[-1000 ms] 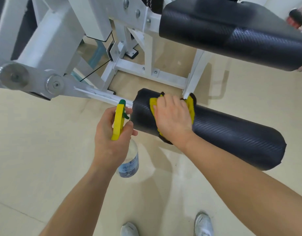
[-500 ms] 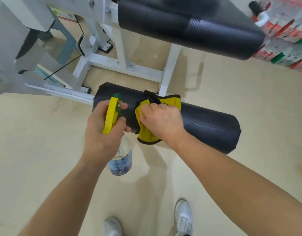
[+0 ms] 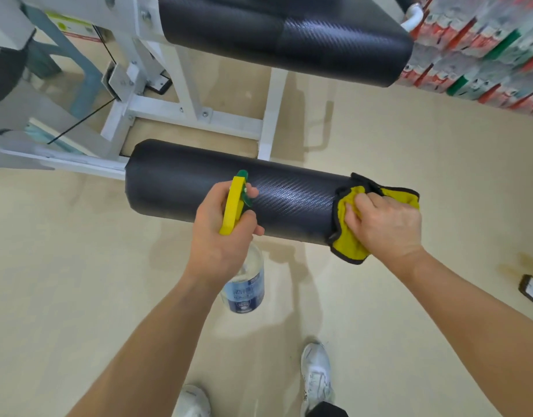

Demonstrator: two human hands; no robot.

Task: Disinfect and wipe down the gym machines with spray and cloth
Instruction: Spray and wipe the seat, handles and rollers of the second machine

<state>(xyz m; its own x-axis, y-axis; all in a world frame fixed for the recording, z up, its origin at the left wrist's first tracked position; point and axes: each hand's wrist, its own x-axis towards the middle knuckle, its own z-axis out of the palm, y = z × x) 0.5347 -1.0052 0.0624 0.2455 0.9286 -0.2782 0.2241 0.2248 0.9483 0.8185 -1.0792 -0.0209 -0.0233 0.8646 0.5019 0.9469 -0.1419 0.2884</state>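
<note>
Cloth (image 3: pixel 348 245), yellow with a dark hem, lies bunched over the right end of the lower roller pad (image 3: pixel 193 188). The right hand (image 3: pixel 387 228) holds it there, fingers curled over it and pressing it against the black cover. The left hand (image 3: pixel 221 239) is wrapped round the neck of the spray bottle (image 3: pixel 245 285), which hangs just in front of the pad's middle with its green nozzle turned toward the cover (one finger seems to lie on the trigger, though the yellow head partly masks it). A second, upper pad (image 3: pixel 274 37) sits above on the white frame (image 3: pixel 196 114).

My reading is that the wiping step is in hand on this roller, at its right end. The next move likely calls for firm, even pressure along the pad's length and round its underside. After that comes fresh spray on a part not yet covered, with the nozzle pointed away from the cloth hand.
</note>
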